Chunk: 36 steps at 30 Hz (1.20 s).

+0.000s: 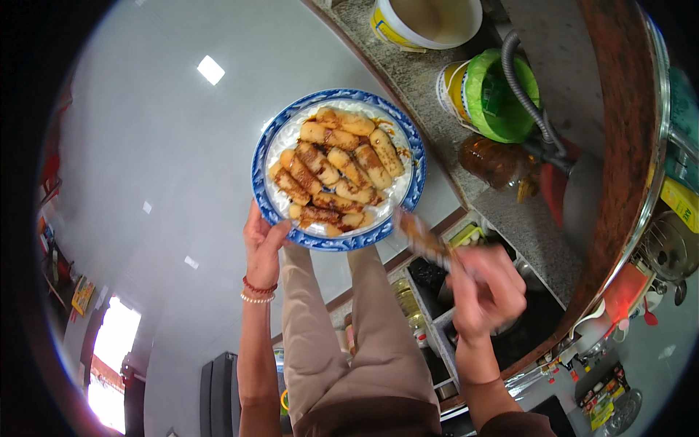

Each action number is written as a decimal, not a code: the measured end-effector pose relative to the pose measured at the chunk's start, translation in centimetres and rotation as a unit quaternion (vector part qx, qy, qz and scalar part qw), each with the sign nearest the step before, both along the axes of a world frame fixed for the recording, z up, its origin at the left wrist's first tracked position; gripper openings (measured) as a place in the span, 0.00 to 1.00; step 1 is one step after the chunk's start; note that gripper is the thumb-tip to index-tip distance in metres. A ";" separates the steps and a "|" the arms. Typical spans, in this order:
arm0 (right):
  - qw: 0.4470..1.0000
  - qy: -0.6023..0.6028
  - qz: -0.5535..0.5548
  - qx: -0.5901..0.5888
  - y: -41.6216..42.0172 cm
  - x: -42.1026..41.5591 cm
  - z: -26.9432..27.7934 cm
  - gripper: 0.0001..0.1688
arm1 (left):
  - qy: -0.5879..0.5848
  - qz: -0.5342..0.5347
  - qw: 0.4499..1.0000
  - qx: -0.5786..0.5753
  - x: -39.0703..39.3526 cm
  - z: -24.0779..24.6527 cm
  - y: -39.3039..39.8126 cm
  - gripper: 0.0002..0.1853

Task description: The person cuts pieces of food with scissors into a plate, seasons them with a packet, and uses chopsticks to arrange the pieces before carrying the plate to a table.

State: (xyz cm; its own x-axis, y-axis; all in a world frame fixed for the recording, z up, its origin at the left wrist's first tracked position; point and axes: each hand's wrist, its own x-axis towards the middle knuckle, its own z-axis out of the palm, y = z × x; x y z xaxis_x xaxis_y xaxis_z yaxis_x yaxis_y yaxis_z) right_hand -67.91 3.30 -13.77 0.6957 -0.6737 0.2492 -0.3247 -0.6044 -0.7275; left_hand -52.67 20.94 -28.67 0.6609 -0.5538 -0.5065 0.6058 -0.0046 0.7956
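Note:
Held out over the floor, a blue-rimmed white plate (261,147) carries several browned, finger-shaped fried cakes (341,169) streaked with dark brown syrup. My left hand (263,240) grips its lower left rim, thumb on top, with two beaded bracelets on the wrist. To the lower right, my right hand (486,289) is closed around a spoon-like utensil (420,235) with brown on it. Motion blurs the utensil, so its exact kind is unclear. Its tip is beside the plate's lower right rim; I cannot tell whether they touch.
On my right runs a counter with a dark red-brown edge (617,109). Below it are a white bucket (382,24), a green-lined bucket (502,131), a grey drain hose (516,82) and a large bottle of amber liquid (491,161). Shelves with a yellow oil bottle (407,303) lie beyond my legs.

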 end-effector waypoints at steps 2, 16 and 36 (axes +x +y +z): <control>0.990 -0.096 0.058 0.080 -0.1 -0.7 1.2 0.08 | 0.008 0.005 1.000 0.002 0.0 -0.2 -0.3 0.27; 0.996 -0.045 -0.076 0.017 -0.5 -0.5 -0.5 0.05 | 0.014 -0.004 1.000 -0.001 -0.4 -1.9 0.4 0.30; 0.992 0.093 -0.015 -0.079 0.6 1.4 -3.7 0.13 | 0.027 -0.010 0.999 -0.017 0.0 -1.3 -0.3 0.27</control>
State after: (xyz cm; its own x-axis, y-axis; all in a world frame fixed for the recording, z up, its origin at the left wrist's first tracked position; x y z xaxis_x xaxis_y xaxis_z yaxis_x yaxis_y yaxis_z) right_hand -66.55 3.90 -17.43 0.7199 -0.6575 0.2222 -0.4641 -0.6941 -0.5503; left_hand -52.66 20.68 -29.99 0.6225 -0.5833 -0.5218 0.6474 0.0090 0.7621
